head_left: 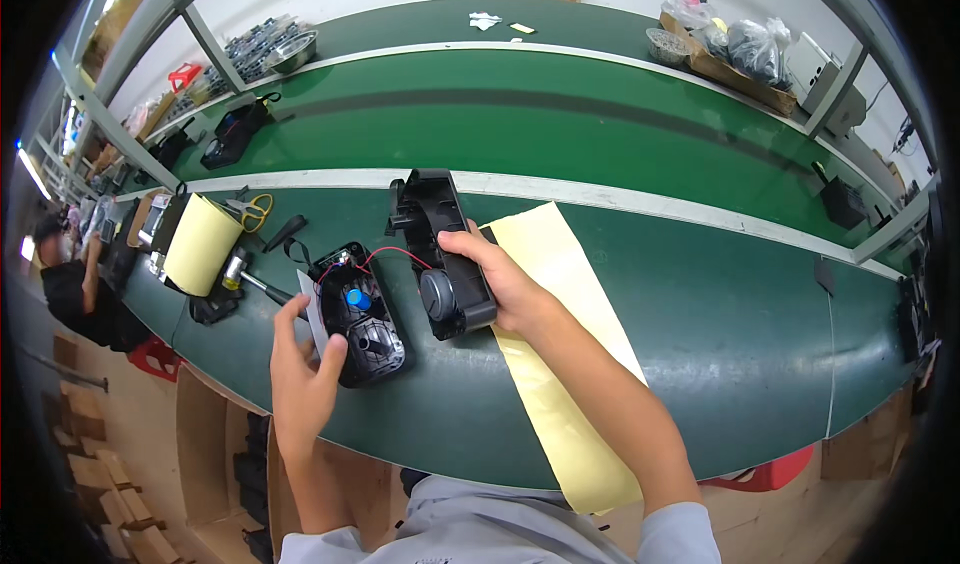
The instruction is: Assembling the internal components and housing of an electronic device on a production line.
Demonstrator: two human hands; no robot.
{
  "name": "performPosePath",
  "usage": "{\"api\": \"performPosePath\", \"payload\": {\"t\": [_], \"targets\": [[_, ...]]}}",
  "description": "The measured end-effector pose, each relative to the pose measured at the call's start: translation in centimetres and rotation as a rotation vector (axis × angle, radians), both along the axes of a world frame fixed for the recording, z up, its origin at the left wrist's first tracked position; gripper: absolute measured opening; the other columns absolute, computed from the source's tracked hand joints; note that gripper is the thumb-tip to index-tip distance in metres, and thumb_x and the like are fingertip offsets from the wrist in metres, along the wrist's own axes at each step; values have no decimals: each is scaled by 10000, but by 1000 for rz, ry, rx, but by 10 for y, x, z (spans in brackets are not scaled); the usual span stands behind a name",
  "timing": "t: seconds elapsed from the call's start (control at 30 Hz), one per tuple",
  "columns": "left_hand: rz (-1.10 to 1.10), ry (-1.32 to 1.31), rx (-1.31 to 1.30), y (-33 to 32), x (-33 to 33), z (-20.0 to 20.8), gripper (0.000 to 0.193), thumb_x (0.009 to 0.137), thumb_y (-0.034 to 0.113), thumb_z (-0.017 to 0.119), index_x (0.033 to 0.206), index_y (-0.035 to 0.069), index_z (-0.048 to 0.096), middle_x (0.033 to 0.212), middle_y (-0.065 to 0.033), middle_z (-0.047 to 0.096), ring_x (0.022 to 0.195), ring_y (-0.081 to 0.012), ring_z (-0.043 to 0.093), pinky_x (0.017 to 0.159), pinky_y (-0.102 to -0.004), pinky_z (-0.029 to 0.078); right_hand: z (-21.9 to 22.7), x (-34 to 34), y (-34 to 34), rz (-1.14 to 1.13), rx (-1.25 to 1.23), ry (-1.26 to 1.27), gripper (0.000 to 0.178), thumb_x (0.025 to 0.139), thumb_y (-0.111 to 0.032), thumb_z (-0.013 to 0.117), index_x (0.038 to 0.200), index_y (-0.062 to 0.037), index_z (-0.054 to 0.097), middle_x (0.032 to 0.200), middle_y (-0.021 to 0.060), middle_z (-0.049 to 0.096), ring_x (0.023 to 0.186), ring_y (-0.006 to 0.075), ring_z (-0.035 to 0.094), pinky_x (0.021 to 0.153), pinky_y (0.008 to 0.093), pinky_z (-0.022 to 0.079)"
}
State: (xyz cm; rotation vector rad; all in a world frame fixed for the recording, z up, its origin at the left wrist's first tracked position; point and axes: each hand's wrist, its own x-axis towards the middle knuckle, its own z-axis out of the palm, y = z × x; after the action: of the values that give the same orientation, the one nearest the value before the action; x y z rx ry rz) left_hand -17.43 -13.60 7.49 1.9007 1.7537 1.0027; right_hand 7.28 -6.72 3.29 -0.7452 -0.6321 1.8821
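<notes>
My right hand (507,282) grips a black plastic housing half (437,204), raised and tilted, with a round grey speaker (437,292) in its lower end. A thin red wire (400,251) runs from it to a second black casing half (378,362), which lies open side up on the table. A blue cylindrical part (358,299) sits inside that casing. At the casing's left edge is my left hand (303,384), thumb and fingers apart, beside a thin white piece (312,309). Whether the fingertips touch that piece is unclear.
A yellow paper sheet (560,364) lies under my right forearm. To the left are a hammer (240,269), yellow-handled scissors (257,211) and a yellow roll (203,246). Beyond the white rail, a green conveyor belt (480,114) carries black units (236,134). Another person (85,289) sits far left.
</notes>
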Motion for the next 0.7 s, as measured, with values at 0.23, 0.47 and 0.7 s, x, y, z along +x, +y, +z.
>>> {"api": "performPosePath", "payload": {"t": [0.23, 0.47, 0.7], "targets": [[-28, -466, -98, -9, -18, -12, 490, 909, 48, 640, 1369, -3, 477, 1376, -153, 543, 1076, -228, 661, 841, -327, 545, 19, 3, -2, -34, 55, -107, 529, 911, -360, 682, 1336, -147, 448, 1074, 50, 630, 877, 128, 666, 734, 311, 588], [-168, 154, 195, 32, -27, -25, 522, 761, 218, 763, 1249, 78, 639, 1427, -148, 543, 1405, -393, 431, 1150, -485, 330, 35, 1, -4, 28, 97, -198, 801, 902, -337, 706, 1534, -84, 284, 1254, 137, 574, 1017, 187, 642, 819, 325, 564], [-335, 348, 459, 45, -26, -12, 406, 808, 246, 742, 1185, 107, 682, 1340, -111, 602, 1411, -387, 415, 1157, -544, 284, 51, -10, -20, 59, 214, -165, 705, 920, -277, 686, 1506, -78, 348, 1229, 118, 591, 1035, 182, 638, 829, 328, 568]]}}
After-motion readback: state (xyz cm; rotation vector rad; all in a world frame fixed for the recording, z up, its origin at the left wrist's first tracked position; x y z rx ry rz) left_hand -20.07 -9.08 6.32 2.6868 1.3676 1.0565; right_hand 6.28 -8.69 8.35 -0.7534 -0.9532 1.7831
